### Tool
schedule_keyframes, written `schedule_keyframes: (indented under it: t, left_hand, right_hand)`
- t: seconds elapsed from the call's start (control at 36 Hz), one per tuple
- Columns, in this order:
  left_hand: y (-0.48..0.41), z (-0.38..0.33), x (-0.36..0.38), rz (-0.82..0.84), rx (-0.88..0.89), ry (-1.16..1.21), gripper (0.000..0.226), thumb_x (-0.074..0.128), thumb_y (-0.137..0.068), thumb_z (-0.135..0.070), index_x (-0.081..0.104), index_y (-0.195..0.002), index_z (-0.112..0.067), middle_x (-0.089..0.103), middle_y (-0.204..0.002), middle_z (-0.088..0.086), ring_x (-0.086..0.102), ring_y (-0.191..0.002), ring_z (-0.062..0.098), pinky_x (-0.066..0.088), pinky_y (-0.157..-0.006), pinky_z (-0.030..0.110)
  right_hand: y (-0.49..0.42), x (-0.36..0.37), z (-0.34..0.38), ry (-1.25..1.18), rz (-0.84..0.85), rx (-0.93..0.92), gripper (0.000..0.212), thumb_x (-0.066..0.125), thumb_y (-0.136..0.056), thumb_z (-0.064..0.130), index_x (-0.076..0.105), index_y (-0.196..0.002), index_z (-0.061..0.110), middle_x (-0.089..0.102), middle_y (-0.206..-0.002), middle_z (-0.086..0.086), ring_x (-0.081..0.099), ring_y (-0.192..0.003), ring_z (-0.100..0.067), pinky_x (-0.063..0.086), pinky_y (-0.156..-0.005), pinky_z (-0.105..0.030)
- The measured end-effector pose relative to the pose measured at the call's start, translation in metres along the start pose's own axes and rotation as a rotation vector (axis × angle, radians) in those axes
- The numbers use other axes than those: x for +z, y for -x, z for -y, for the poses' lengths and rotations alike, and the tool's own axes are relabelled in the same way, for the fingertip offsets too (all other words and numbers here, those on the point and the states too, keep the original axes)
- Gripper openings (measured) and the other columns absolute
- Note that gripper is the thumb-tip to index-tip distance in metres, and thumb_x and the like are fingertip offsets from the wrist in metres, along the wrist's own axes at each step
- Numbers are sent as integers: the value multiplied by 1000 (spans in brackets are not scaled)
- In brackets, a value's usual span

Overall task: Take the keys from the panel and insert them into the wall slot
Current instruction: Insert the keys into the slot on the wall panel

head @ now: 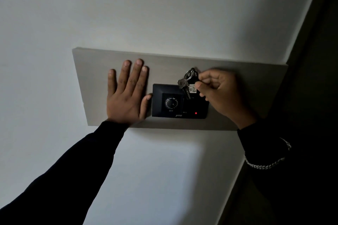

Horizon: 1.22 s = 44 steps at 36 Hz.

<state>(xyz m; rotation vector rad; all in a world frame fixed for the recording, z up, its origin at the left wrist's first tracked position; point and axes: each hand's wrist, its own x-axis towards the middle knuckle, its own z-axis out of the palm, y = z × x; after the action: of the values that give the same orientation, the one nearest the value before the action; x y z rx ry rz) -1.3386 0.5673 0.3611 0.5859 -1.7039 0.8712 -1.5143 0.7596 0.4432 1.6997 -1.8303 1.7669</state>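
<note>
- Wall [164, 14]: pale, fills most of the frame; dark edge runs down the right side.
- Panel [228, 115]: grey-beige board mounted on the wall, centre of frame.
- Left hand [126, 95]: laid flat on the panel left of centre, fingers [136, 76] released and spread, nothing held; thumb tip is touching or just beside the black unit's left edge.
- Right hand [219, 91]: right of centre, fingers clenched in a pinch on the keys at the tag.
- Black unit [180, 101]: dark switch plate set in the panel, round grille on its left half, red LED [195, 113] lit at lower right. The slot itself cannot be made out in this light.
- Keys [184, 86]: small bunch on a metal ring, dangling in front of the unit's upper right, with a white tag [193, 89] marked "2".
- Handling, as judged: light, rigid metal, not fragile; loose on the ring, so swing and rattle are to be expected.
- Best held at the tag or fob, pinched near its upper end, leaving the lower edge free for insertion; smooth ring likely slippery.
</note>
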Motion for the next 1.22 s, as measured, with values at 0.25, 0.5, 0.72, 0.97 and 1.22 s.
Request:
schedule_keyframes:
  t: [0.25,0.5,0.72,0.97,1.22]
  left_hand:
    - [-1,-1,-3,9,-6,6,69,26,-98,-44,23,-158,-11,18,-167,7,12,-157,30,3,-128,52]
    - [0,0,3,4,-1,3,71,28,-97,-46,23,-158,-11,13,-169,5,16,-157,32,6,-127,54]
    - [1,2,3,12,7,16,74,25,-98,-51,19,-159,-11,5,-170,4,11,-158,30,4,-127,54]
    - [1,2,2,26,13,5,75,25,-97,-52,18,-159,-10,6,-170,5,8,-158,29,2,-128,53]
    - [1,1,-2,86,6,-17,76,26,-97,-53,19,-159,-9,11,-168,8,9,-158,30,11,-125,57]
  right_hand:
    - [2,-10,19,454,25,-372,55,65,-72,0,62,-125,14,61,-83,1,42,-58,-2,45,-76,-17]
    - [-18,-14,31,521,146,-512,25,73,-75,5,73,-100,-1,67,-94,-15,44,-74,-5,38,-74,-16]
    - [-23,-10,25,463,41,-560,12,72,-82,13,76,-84,2,69,-81,-13,64,-69,-24,50,-65,-32]
    - [-13,-2,11,434,-32,-556,15,72,-84,14,74,-82,0,68,-79,-14,62,-68,-22,45,-66,-22]
    - [0,3,2,414,-99,-564,14,71,-86,17,70,-85,3,66,-82,-11,55,-62,-14,51,-60,-30]
